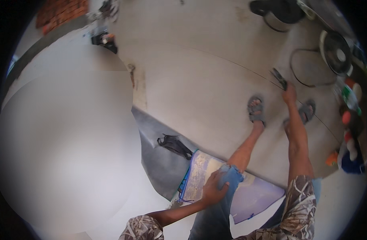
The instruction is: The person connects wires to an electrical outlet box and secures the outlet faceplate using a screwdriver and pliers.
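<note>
My right hand (pixel 290 95) reaches down and forward, closed round a dark pair of pliers (pixel 278 78). The tool's far end points up and to the left, over the pale floor. Close by, a thin dark line (pixel 239 64) runs across that floor; whether it is a wire or a joint I cannot tell. On my bent left leg, my left hand (pixel 215 190) lies over the torn denim (pixel 230 176) at the knee, holding nothing, its fingers apart. Both feet wear grey sandals (pixel 256 109). Under my legs is a purple and cream mat (pixel 257 196).
A round black fan-like thing with a pale rim (pixel 337 54) stands at right, beside a dark hoop (pixel 292 66). Mixed items line the right edge. A black strapped item (pixel 175 146) lies on a grey sheet (pixel 159 164). Red bricks (pixel 65 14) show top left. Blur hides much of the left.
</note>
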The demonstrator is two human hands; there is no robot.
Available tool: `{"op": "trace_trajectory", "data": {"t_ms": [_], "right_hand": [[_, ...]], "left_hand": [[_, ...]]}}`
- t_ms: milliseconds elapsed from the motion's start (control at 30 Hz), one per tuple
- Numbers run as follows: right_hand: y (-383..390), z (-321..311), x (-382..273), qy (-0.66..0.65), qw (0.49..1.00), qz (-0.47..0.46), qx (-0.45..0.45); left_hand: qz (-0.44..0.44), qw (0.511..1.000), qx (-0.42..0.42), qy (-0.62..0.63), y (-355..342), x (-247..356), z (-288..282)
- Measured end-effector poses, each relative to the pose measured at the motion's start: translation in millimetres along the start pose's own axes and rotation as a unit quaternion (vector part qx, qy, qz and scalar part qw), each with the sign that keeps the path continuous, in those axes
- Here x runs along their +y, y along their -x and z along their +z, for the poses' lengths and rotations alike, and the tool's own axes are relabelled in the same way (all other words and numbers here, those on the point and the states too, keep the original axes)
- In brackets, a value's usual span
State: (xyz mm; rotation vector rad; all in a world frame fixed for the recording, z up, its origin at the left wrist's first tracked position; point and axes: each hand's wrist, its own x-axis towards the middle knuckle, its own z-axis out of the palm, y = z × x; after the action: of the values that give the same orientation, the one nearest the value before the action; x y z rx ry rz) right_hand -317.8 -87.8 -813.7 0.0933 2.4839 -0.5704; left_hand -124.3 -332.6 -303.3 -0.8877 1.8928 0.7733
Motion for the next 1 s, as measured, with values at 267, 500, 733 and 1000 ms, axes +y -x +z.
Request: {"op": "trace_trajectory", "data": {"t_ms": [267, 500, 733, 1000], "right_hand": [[-5.9, 5.3, -5.9, 0.025, 0.998, 0.012, -0.061], [24.3, -27.1, -40.0, 0.063, 0.989, -0.051, -0.122], [135.3, -65.0, -19.1, 0.186, 0.920, -0.191, -0.288], [219.9, -129.0, -156.7, 0.350, 0.777, -0.285, -0.439]], "left_hand": [[-0.014, 1.000, 0.001, -0.019, 14.9, -6.1, 7.0], [-0.010, 0.999, 0.024, 0.036, 29.9, -29.2, 21.6], [-0.036, 0.993, 0.037, 0.106, 39.0, -78.0, 84.9], [-0.180, 0.931, 0.042, 0.314, 51.4, -143.4, 134.7]]}}
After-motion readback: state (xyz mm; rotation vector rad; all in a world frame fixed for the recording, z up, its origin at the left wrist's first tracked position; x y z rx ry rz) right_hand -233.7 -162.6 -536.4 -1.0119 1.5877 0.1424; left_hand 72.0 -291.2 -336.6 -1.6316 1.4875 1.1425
